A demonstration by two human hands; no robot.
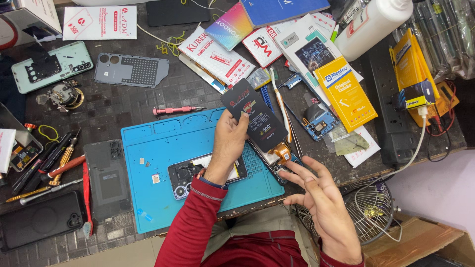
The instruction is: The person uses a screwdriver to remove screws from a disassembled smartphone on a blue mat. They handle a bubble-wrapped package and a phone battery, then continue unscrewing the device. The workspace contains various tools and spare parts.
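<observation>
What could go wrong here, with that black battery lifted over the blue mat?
The left hand pinches the flat black battery by one edge only; it could slip onto the opened phone on the blue silicone mat. The right hand hovers open by the orange flex connector and might snag it.

The opened phone (190,174) on the blue mat (163,148) is partly covered by the left hand (228,143) and its red sleeve. The black battery's (255,116) lower edge is hidden behind the fingers (241,122). The white bottle (371,24) is cut off by the top edge, and the small parts on the mat are too small to be told.
</observation>
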